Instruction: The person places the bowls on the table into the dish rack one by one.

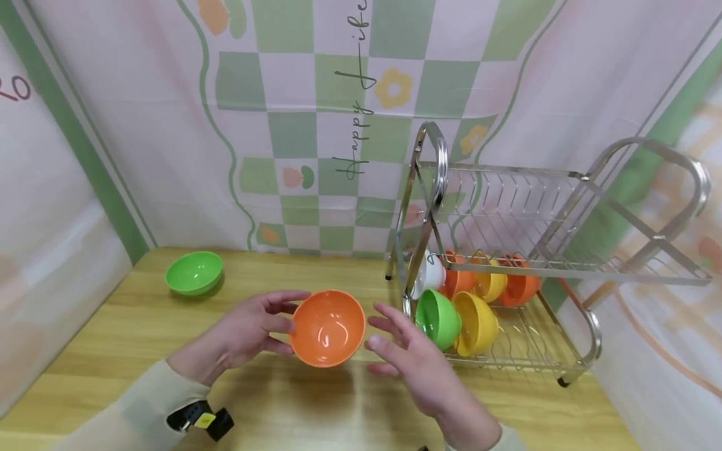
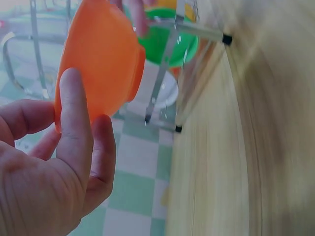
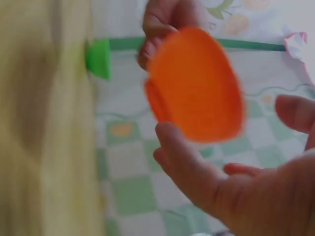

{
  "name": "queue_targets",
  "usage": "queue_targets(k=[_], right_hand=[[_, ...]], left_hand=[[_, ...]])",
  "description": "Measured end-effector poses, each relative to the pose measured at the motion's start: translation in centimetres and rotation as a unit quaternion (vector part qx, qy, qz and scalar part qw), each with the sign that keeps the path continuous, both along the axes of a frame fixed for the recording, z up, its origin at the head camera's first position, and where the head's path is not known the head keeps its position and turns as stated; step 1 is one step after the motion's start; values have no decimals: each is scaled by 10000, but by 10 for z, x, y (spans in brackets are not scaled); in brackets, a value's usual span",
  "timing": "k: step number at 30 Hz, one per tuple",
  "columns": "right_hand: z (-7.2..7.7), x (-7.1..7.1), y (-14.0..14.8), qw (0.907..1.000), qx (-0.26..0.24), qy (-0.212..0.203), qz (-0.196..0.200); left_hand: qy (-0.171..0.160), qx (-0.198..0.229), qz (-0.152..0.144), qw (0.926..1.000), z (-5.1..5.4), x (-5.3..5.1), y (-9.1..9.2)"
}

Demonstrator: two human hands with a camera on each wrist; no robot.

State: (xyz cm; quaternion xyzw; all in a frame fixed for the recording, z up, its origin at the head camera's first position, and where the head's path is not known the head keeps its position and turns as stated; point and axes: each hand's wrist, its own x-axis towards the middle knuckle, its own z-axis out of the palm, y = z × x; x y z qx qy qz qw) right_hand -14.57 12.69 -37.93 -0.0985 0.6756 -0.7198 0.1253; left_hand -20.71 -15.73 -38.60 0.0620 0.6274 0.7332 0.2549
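An orange bowl (image 1: pixel 328 328) is held above the table, its inside tilted toward the head camera. My left hand (image 1: pixel 251 332) grips it by its left side, thumb and fingers on the rim and wall; the left wrist view shows the bowl (image 2: pixel 101 59) edge-on in that grasp. To the right of the bowl is my right hand (image 1: pixel 414 357), fingers spread and loosely bent, holding nothing. In the right wrist view its fingertips come close to the bowl (image 3: pixel 197 88); whether they touch it I cannot tell.
A two-tier metal dish rack (image 1: pixel 502 272) stands at the right. Its lower tier carries a green bowl (image 1: pixel 437 319), a yellow bowl (image 1: pixel 478 322), a white bowl (image 1: pixel 431 275) and several orange and yellow ones. Another green bowl (image 1: pixel 194 274) sits at the table's (image 1: pixel 271 269) back left.
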Motion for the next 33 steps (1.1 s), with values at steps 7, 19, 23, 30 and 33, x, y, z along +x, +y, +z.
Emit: queue_targets(k=[7,19,23,30,33], right_hand=[[-14,-2,-4,9852,-1422,-695,653],[-13,1,7,9880,-1356,-622,397],[-4,5,28,9909,-1246,-375,334],[12,14,89,9917,-1247,231,201],[17,16,121,9874,-1497,473,211]], left_hand=[[67,135,-158,9998,1,9,12],[-120,555,-277,9980,0,14,27],[-118,642,-517,9965,-2,11,41],[735,61,-600,9955,-10,1,75],[945,-104,-541,9940,-14,-3,91]])
